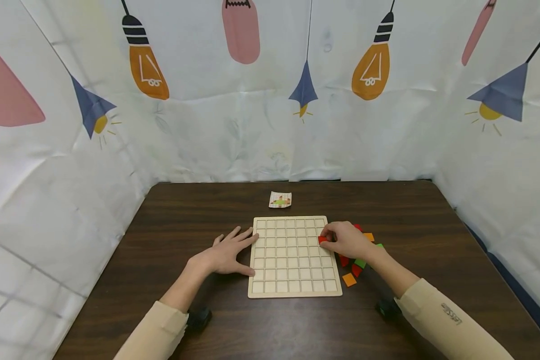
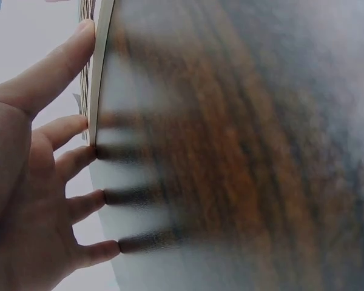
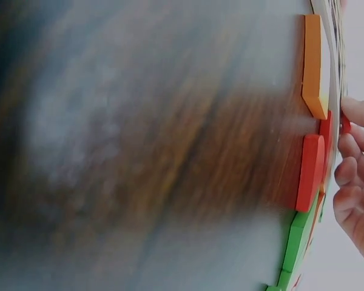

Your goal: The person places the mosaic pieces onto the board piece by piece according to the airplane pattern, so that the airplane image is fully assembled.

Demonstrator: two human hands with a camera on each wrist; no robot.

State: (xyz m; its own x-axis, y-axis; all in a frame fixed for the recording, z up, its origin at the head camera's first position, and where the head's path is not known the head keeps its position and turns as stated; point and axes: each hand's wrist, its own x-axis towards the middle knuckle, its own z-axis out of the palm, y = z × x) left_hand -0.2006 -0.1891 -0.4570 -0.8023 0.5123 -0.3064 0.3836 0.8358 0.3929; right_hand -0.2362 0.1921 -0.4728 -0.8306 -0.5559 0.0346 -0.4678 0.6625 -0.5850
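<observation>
A light wooden grid board (image 1: 292, 294) lies flat on the dark table. My left hand (image 1: 225, 255) rests at its left edge with fingers spread, thumb and index fingertip on the rim; in the left wrist view the other fingertips (image 2: 112, 248) touch the table. Over the board's right edge, my right hand (image 1: 348, 240) pinches a red tile (image 1: 322, 239) between thumb and fingers. The right wrist view shows only a sliver of that red tile (image 3: 346, 125) at the fingertips. Loose red, orange and green tiles lie under and beside the right hand, partly hidden by it.
An orange tile (image 1: 349, 279) lies near the board's lower right corner, with a red tile (image 1: 357, 270) and a green tile (image 1: 360, 263) above it. A small printed picture card (image 1: 280, 200) lies behind the board. Patterned white curtains (image 1: 261, 140) surround the table (image 1: 198, 205).
</observation>
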